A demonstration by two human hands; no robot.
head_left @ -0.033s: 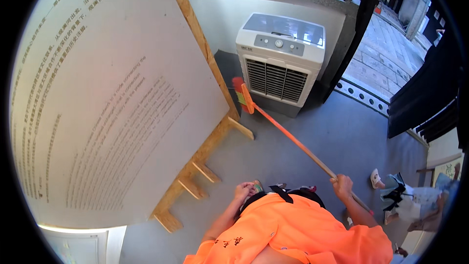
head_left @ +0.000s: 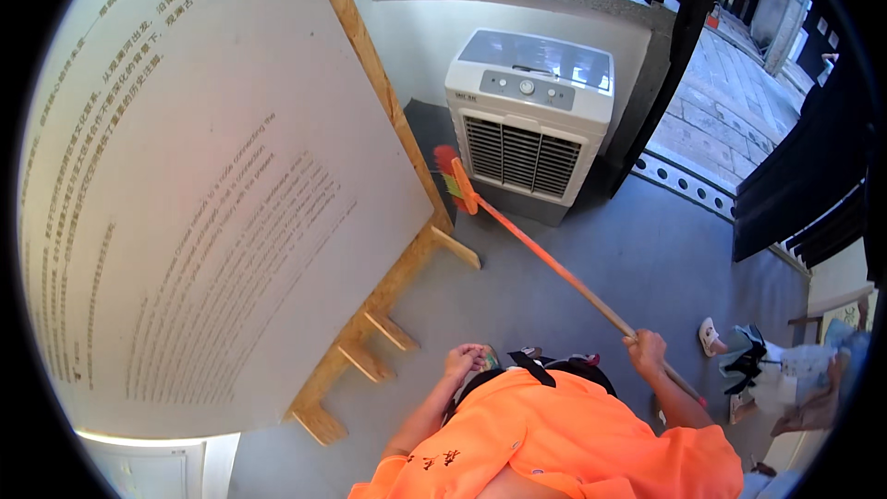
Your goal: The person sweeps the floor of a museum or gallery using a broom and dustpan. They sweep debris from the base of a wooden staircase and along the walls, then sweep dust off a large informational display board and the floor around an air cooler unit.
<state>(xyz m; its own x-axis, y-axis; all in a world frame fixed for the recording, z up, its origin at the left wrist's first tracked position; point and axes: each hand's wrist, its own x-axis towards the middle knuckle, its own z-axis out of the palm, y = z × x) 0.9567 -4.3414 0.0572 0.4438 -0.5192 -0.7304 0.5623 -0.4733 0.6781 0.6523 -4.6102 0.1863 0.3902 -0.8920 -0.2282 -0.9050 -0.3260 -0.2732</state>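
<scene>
Clearly, the right hand (head_left: 647, 352) is clamped on the wood-coloured end of a broom (head_left: 557, 265), whose orange handle slants forward and left across the grey floor (head_left: 637, 254). Its red-and-green bristles (head_left: 447, 172) lie beside the front of a white air cooler (head_left: 531, 111), near the edge of a tall text panel (head_left: 231, 185). The left hand (head_left: 466, 360), fingers curled, is near the waist of the orange shirt (head_left: 573, 416); whether it grips anything, I cannot tell.
</scene>
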